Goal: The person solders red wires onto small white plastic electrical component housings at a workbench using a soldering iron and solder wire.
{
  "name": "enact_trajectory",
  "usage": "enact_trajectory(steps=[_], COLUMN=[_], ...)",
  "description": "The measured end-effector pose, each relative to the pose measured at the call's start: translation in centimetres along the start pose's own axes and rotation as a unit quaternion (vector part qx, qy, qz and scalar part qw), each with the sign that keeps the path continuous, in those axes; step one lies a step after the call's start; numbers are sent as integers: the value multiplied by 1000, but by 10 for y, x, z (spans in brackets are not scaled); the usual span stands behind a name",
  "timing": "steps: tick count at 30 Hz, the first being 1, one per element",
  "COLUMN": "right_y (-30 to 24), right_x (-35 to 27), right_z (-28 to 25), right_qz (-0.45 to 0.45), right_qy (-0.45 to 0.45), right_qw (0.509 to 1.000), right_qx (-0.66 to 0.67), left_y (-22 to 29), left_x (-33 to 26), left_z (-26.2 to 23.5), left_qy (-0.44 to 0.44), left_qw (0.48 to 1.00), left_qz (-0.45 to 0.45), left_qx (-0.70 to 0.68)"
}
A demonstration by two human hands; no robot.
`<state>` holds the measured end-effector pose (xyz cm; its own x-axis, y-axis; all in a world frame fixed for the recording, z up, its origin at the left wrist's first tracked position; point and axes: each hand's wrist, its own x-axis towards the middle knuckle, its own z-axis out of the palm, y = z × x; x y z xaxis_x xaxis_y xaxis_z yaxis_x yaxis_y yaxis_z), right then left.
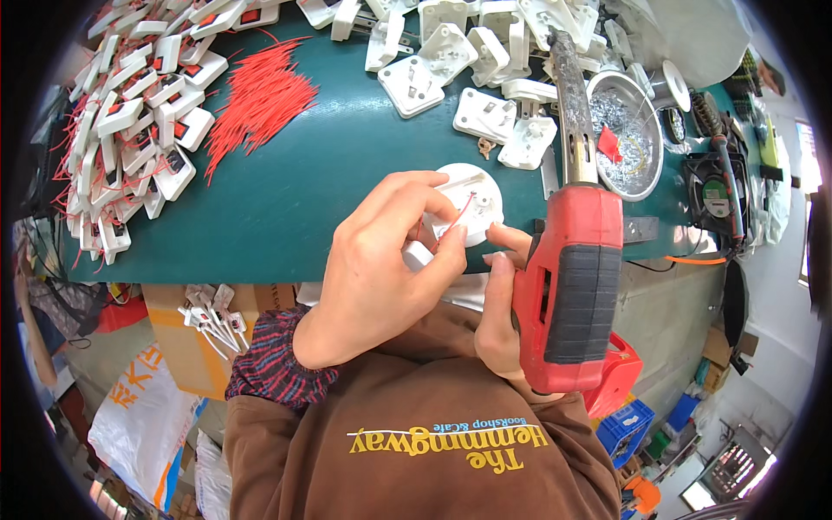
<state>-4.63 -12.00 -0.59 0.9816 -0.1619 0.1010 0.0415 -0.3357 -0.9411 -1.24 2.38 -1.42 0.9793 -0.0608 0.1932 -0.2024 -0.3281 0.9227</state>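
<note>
**Red wire held to a white plug part, soldering gun ready**

The left hand [381, 260] is closed in a pinch: thumb and forefinger grip a short red wire [466, 208] and hold its end against a round white plastic part [472, 201] at the near edge of the green bench [329, 173]. The right hand [503, 303] is wrapped around the grip of a red soldering gun [576, 277], whose long scorched barrel points away to the far side; its forefinger and thumb also reach out to touch the near rim of the round part.

As a judgement, the job is well into a long batch. On the far left lies a large heap of white plug housings with red leads [130, 130] already fitted. At the far middle sits a smaller heap of bare white plug housings [468, 52] with no wires, and between the two a loose bundle of cut red wires [260, 95] waits. The piece in hand looks positioned but not yet joined, since the gun's tip is away from it.

To the right stand a metal bowl of solder scraps [628, 134] and a small fan [715, 195].
</note>
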Motion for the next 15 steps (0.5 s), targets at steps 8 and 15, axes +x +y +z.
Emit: enact_trajectory(steps=[8, 15], right_y=[20, 22], right_x=[-6, -7], right_z=[1, 4], right_qz=[-119, -114], right_qy=[-60, -50], right_qw=[991, 992], right_qx=[-20, -32], left_y=[4, -11], left_x=[-22, -28], left_z=[-18, -24], left_qy=[-39, -45], left_qw=[971, 912], left_qz=[-136, -178], left_qx=[-191, -367])
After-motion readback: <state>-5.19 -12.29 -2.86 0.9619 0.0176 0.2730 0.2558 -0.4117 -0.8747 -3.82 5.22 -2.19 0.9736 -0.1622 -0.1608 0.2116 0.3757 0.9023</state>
